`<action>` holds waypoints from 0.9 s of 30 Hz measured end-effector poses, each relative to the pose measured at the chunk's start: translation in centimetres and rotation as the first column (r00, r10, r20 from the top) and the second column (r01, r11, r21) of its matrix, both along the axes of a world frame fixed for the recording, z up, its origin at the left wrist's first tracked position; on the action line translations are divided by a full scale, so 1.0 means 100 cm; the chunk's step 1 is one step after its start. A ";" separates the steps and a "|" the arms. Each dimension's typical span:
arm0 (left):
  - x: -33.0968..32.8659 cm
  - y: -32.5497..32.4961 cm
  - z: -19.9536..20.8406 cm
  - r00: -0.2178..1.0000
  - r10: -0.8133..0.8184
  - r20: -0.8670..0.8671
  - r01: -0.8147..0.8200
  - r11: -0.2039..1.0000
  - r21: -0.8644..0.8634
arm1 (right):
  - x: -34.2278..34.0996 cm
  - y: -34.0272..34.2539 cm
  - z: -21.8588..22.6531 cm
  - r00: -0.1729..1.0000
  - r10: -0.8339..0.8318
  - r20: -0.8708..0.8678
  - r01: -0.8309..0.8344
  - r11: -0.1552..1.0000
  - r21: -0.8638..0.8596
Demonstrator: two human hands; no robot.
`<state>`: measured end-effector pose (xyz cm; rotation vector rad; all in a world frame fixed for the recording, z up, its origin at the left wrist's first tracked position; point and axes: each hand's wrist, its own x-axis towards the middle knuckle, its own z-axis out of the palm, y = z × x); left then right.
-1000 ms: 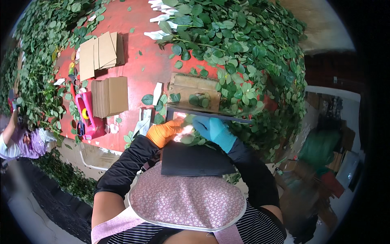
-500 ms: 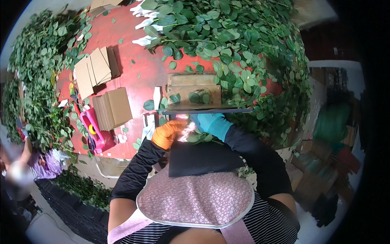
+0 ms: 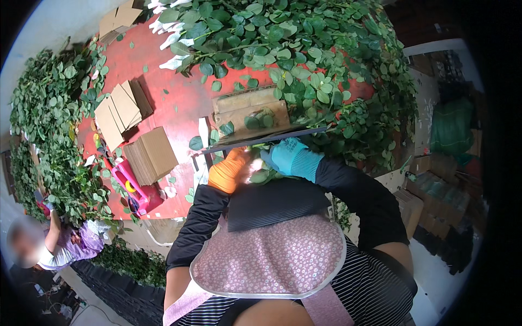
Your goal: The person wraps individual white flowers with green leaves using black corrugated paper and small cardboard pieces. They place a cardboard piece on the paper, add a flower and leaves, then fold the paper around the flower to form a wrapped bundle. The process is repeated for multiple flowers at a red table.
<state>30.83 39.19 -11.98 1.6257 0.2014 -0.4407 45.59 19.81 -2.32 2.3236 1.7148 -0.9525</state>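
Over the near edge of the red table, my left hand (image 3: 231,169), in an orange glove, is closed beside overexposed pink blooms (image 3: 253,167). What its fingers hold is hidden. My right hand (image 3: 293,159), in a blue glove, curls in from the other side, its fingertips by the blooms and green leaves (image 3: 263,176); its grip is hidden too. Just beyond both hands runs the thin dark edge of a board (image 3: 272,139), tilted up to the right. A black ribbed sheet (image 3: 277,205) lies between my forearms, in front of my flowered apron.
Leafy stems with white-wrapped heads (image 3: 173,62) heap the far table (image 3: 174,103). More foliage (image 3: 54,114) fills the left side. Brown cardboard pieces (image 3: 151,155), a pink tape dispenser (image 3: 133,187) and a worn wooden block (image 3: 253,115) lie nearer. Another person (image 3: 68,244) works at far left.
The dark edge has gone from nearly level to tilted, its right end higher. My right hand has shifted slightly right and up. The whole view has turned a little.
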 end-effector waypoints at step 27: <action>0.017 0.004 0.002 0.774 0.258 -0.578 -0.557 0.711 -0.429 | -0.006 0.020 -0.063 0.958 -0.269 0.098 0.210 0.893 0.398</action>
